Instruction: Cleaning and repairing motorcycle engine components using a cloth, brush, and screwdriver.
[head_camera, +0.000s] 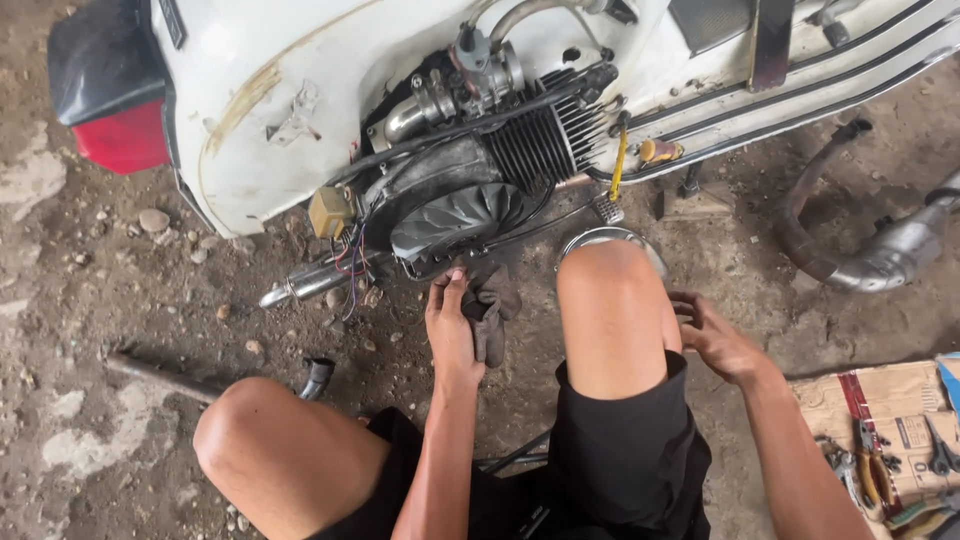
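Note:
I squat before a white scooter lying with its engine exposed. My left hand reaches forward between my knees and holds a dark grey rag just below the black fan cover. My right hand hovers beside my right knee, fingers loosely curled and apart, holding nothing that I can see. A metal bowl rim shows just beyond that knee.
A detached exhaust pipe lies on the dirt floor at right. Pliers and other tools rest on cardboard at lower right. A metal rod lies at left, near small stones. The red tail light is at upper left.

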